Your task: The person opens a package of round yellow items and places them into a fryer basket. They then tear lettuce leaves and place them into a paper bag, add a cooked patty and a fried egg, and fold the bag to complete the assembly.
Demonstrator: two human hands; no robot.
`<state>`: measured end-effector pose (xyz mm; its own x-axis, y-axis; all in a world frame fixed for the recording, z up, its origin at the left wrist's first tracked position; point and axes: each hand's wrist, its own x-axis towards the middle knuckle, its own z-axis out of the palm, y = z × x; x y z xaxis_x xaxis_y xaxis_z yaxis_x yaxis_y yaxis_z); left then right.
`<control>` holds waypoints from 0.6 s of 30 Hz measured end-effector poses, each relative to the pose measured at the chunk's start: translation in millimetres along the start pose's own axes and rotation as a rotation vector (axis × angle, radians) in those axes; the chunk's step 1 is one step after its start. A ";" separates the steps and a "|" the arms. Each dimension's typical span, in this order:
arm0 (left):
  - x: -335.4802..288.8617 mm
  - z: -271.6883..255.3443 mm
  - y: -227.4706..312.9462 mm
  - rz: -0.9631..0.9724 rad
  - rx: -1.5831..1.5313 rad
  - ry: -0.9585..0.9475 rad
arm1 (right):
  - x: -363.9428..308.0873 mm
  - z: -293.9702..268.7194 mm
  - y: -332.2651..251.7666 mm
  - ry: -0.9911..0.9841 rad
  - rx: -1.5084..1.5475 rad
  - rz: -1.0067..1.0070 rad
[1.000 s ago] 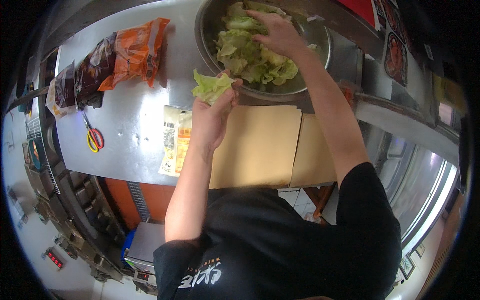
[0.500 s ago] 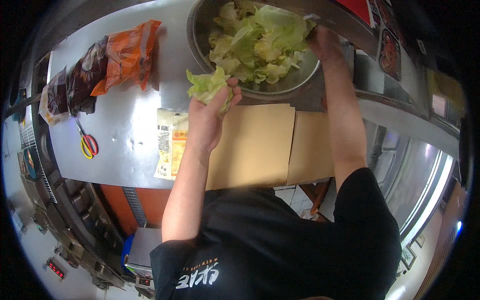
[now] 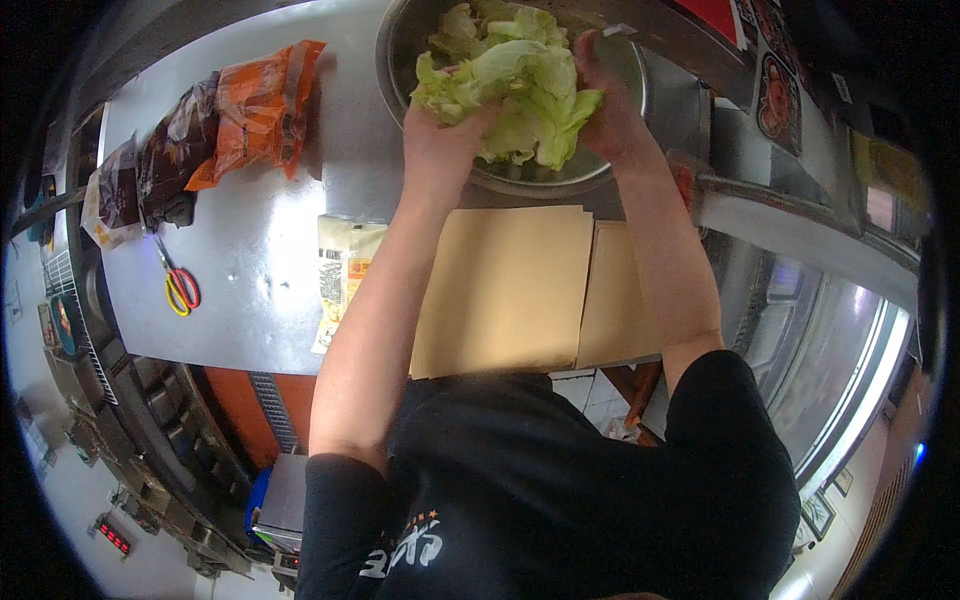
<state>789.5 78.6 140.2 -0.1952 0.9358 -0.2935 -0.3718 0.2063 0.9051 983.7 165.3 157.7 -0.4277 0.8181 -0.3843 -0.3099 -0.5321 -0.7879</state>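
Torn green lettuce leaves (image 3: 520,85) are bunched between my two hands over a wide metal bowl (image 3: 388,75) at the far side of the table. My left hand (image 3: 447,142) is closed on the near left side of the bunch, its fingertips partly covered by leaves. On the right side, my right hand (image 3: 612,112) is closed against the same leaves; it is slightly blurred and some fingers are hidden. More lettuce lies in the bowl behind the bunch. Flat brown paper sheets (image 3: 505,290) lie below my wrists, on the near side of the bowl.
A pale printed packet (image 3: 338,275) sits left of the paper, partly behind my left forearm. Red-and-yellow scissors (image 3: 181,287) lie farther left on the metal table (image 3: 245,320). Beyond them are an orange bag (image 3: 262,110) and dark plastic bags (image 3: 180,135). A shelf edge (image 3: 690,45) overhangs at upper right.
My left hand has moved up and right with its lettuce, from above the paper to the bowl. My right hand has shifted left and down from the bowl's right side, and leaves are now gathered between both.
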 end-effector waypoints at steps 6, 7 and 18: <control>7.9 -13.3 2.7 -0.042 -0.095 0.106 | -13.9 -10.0 -4.8 -0.042 -0.318 0.048; 9.2 -14.4 5.5 0.022 -0.019 0.115 | -14.1 -13.9 -5.3 -0.046 -0.318 0.049; 20.3 -18.5 33.6 0.067 0.334 0.195 | 36.8 -113.9 4.5 0.431 -0.537 -0.198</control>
<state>756.2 99.2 159.0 -0.3901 0.8848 -0.2548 -0.0433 0.2587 0.9650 1063.3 217.8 85.3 0.0015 0.9606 -0.2778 0.1609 -0.2744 -0.9480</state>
